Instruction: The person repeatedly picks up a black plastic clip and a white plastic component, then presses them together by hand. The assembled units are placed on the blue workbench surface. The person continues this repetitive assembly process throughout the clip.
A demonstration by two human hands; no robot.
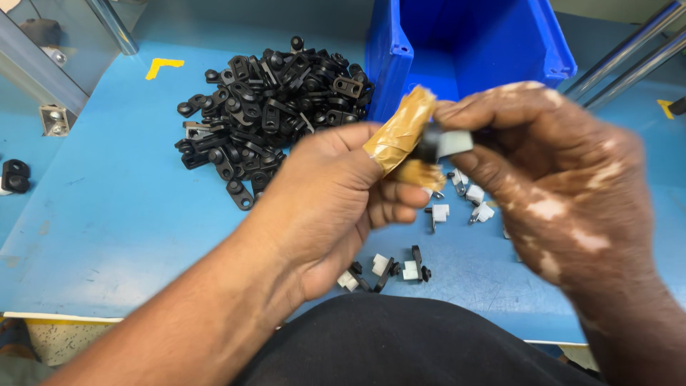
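Both hands meet over the middle of the blue table (107,214), just in front of the blue plastic bin (493,43) that stands at its far edge. The left hand (336,207) has its thumb and forefinger wrapped in tan tape, and those taped fingertips (400,132) press against a small black part (431,143) with a pale grey-white piece on it. The right hand (564,186) closes on the same part from the other side, its fingers curled over the top and pinching the pale end. The part is blurred, so its exact shape is hard to tell.

To the left of the bin, toward the far left of the table, lies a heap of black plastic clips (268,107). Under the hands, near the front edge, a few small white pieces with black clips (389,268) lie scattered, well apart from the heap. A yellow corner mark (163,66) is painted beyond the heap.
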